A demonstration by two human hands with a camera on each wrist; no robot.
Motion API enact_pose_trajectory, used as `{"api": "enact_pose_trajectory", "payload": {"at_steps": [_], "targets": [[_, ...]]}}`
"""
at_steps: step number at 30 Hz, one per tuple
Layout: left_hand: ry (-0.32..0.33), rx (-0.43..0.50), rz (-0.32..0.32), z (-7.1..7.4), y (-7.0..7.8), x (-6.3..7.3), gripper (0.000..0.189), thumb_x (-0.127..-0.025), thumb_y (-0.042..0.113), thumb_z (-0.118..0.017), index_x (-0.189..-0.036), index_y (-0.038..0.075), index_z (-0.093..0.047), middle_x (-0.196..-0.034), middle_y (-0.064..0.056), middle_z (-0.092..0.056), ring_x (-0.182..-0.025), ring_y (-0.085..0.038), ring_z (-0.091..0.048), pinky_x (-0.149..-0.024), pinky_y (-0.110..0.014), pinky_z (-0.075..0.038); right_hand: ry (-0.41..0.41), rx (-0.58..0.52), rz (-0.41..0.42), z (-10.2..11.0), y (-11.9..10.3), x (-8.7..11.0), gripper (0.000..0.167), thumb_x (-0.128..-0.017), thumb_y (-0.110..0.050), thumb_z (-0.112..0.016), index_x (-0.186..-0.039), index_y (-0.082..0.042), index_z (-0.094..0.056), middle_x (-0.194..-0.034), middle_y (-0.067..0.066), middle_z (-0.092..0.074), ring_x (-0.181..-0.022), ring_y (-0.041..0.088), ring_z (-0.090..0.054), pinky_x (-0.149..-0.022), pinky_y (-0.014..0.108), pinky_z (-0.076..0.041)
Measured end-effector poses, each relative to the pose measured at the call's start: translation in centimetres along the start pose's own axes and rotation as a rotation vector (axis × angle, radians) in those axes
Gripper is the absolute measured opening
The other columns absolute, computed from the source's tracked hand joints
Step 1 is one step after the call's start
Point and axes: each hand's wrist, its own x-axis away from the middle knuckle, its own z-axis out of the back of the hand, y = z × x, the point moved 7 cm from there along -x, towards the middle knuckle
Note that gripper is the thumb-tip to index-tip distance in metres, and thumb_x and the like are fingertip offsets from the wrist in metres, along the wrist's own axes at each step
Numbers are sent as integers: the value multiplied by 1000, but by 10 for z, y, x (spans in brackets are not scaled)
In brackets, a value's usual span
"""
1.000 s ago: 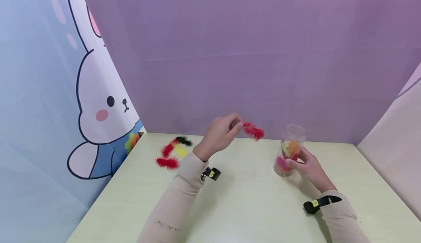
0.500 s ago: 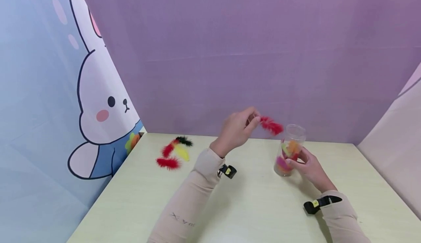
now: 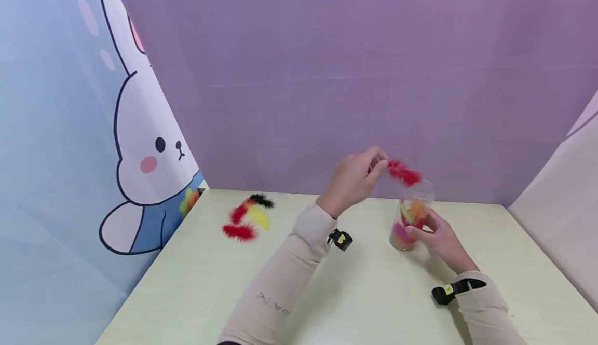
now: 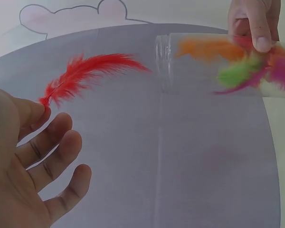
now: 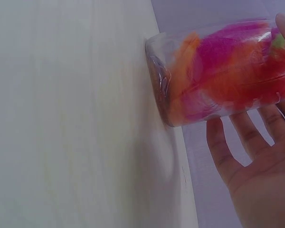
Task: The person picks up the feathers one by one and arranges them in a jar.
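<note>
Between thumb and forefinger, my left hand (image 3: 353, 181) pinches a red feather (image 3: 404, 173) by its quill end. In the head view the feather's free tip overlaps the rim of a clear jar (image 3: 401, 241); in the left wrist view that tip (image 4: 133, 64) points at the jar's open mouth, a small gap apart. My right hand (image 3: 441, 238) grips the jar's side, thumb in front. Inside the jar, orange, green, purple and red feathers (image 5: 228, 71) are bunched up. The jar's base touches the table in the right wrist view.
On the left of the pale table (image 3: 187, 283) lie two more red feathers, the nearer one (image 3: 240, 232) apart, plus a yellow feather (image 3: 259, 216) and a black feather (image 3: 262, 201). A purple cloth (image 3: 327, 85) hangs behind the table.
My left hand has carried the red feather to the right and slightly up, as far as the jar's rim. The right hand and the jar have stayed in place.
</note>
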Motion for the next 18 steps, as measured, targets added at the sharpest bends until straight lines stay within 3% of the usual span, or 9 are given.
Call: {"api": "enact_pose_trajectory", "payload": {"at_steps": [8,18], "targets": [[-31,-64,-16,-13,10,-9,21,-109,33,-48,-114,21,-64,-88,10,-67,-68,-3,-55,-62,-17,-42,0,3,-10,0,-3,4,84,-98,-41,-68,-164,-16,-21,-160,19,-39,-146,46,-37,-111,73,-32],[-83,-163,3,-26,14,-13,18,-109,34,-50,-113,24,-64,-84,13,-66,-66,-5,-54,-60,-19,-41,7,7,-11,0,-9,8,82,-99,-41,-67,-164,-19,-22,-160,18,-40,-145,44,-40,-111,71,-36]]}}
